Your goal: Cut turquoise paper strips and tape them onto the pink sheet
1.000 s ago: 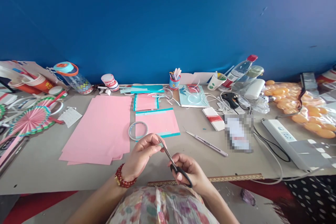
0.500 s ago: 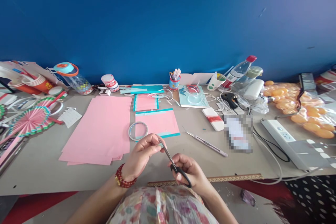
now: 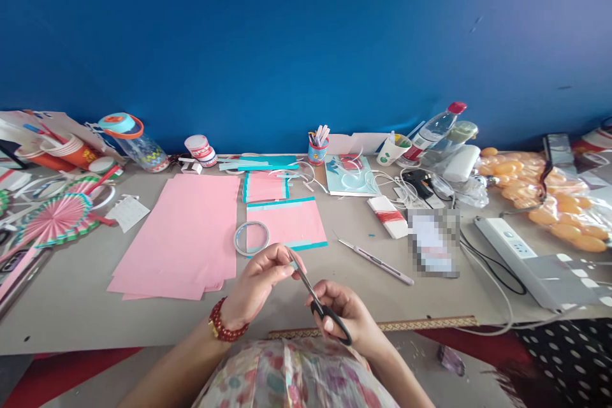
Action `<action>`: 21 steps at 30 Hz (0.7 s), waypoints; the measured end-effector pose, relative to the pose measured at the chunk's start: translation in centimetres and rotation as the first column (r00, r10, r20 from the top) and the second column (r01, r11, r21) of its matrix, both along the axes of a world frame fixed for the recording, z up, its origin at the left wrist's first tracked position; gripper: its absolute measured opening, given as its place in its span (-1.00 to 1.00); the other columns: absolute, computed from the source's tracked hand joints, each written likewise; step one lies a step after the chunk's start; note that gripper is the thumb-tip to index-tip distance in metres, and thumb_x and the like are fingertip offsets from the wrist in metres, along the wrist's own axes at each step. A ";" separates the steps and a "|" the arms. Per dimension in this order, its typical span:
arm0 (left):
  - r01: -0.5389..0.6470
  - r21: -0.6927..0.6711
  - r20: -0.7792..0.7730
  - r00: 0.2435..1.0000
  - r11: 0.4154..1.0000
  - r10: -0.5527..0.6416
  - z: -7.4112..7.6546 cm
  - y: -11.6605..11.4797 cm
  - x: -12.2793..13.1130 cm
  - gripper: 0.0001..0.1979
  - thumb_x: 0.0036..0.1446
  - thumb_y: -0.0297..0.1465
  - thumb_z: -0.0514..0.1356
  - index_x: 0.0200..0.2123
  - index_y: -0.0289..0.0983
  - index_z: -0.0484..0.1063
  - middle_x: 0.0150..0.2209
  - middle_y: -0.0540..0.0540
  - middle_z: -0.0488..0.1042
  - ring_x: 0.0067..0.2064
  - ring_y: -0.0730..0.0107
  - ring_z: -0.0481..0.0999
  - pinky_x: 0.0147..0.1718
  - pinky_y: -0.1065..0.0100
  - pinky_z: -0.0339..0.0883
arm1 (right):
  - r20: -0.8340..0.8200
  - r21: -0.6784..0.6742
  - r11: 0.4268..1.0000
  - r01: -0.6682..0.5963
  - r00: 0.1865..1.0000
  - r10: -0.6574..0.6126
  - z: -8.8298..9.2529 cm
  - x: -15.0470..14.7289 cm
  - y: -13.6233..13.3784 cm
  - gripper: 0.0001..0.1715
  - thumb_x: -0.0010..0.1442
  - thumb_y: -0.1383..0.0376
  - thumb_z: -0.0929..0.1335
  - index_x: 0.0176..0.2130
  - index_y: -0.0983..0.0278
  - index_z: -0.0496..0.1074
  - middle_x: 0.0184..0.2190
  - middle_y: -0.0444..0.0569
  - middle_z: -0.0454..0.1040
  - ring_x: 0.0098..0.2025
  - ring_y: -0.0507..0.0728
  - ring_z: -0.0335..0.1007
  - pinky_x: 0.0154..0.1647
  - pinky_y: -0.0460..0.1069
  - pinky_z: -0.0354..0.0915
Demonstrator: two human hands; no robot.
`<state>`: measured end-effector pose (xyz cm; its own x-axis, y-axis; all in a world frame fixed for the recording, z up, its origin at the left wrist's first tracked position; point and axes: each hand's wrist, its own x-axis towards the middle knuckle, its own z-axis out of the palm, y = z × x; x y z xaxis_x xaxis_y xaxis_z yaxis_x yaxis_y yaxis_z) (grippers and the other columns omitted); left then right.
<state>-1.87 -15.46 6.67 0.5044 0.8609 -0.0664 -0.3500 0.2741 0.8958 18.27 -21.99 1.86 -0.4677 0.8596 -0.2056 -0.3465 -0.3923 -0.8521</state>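
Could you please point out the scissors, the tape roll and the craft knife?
Scissors [image 3: 310, 289]: head view, on the blades, towards the handles.
Tape roll [image 3: 250, 253]: head view, on the near side of its ring.
Craft knife [image 3: 376, 262]: head view, mid-handle.

Black-handled scissors [image 3: 329, 322], pink paper [image 3: 179, 239], blue wall [image 3: 296, 44]

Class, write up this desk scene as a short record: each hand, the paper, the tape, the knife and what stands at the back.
Left hand: fingers at the tip of the scissors
Right hand: holds the scissors by the handles
Paper: pink sheets at left; pink card with teal edges beside them
Tape roll: overlaps the card's left edge
Knife: flat, right of the card
Back: blue-lidded bottle, stick-filled cup, red-capped bottle
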 end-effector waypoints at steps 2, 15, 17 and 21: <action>0.004 -0.003 0.001 1.000 1.000 -0.004 0.0 0.0 0.0 -0.88 0.22 -0.45 0.16 -0.38 -0.25 0.28 -0.23 -0.09 0.48 -0.21 0.35 0.41 -0.14 0.28 0.24 | -0.002 -0.002 1.000 0.000 1.000 0.000 0.1 -0.1 0.0 -0.37 -0.06 -0.05 0.56 -0.19 0.31 0.41 -0.57 -0.21 0.35 -0.62 -0.10 0.12 -0.61 -0.18 0.02; -0.002 -0.043 -0.016 1.000 0.999 0.001 -0.3 -0.1 0.0 -0.88 0.22 -0.42 0.17 -0.37 -0.25 0.29 -0.15 -0.12 0.51 -0.11 0.29 0.43 -0.12 0.27 0.25 | 0.160 0.039 0.995 0.088 0.983 -0.093 -0.1 -0.4 -0.3 -0.38 -0.08 -0.04 0.56 -0.22 0.30 0.40 -0.60 -0.23 0.32 -0.61 -0.09 0.10 -0.59 -0.16 0.01; -0.004 -0.040 -0.011 1.000 0.999 0.003 -0.2 -0.1 0.0 -0.87 0.23 -0.41 0.18 -0.38 -0.26 0.30 -0.14 -0.13 0.51 -0.11 0.30 0.43 -0.11 0.28 0.26 | 0.193 0.057 0.993 0.099 0.975 -0.108 -0.2 -0.5 -0.4 -0.38 -0.06 -0.05 0.55 -0.21 0.30 0.39 -0.59 -0.23 0.32 -0.60 -0.08 0.10 -0.57 -0.15 0.02; 0.000 -0.020 -0.003 1.000 1.000 -0.001 -0.1 0.0 0.0 -0.88 0.22 -0.40 0.18 -0.37 -0.26 0.32 -0.15 -0.15 0.52 -0.10 0.28 0.43 -0.12 0.29 0.27 | 0.221 0.096 0.994 0.059 0.972 -0.079 0.2 -0.3 -0.4 -0.41 0.00 -0.04 0.53 -0.18 0.31 0.39 -0.57 -0.21 0.31 -0.57 -0.06 0.09 -0.55 -0.13 0.01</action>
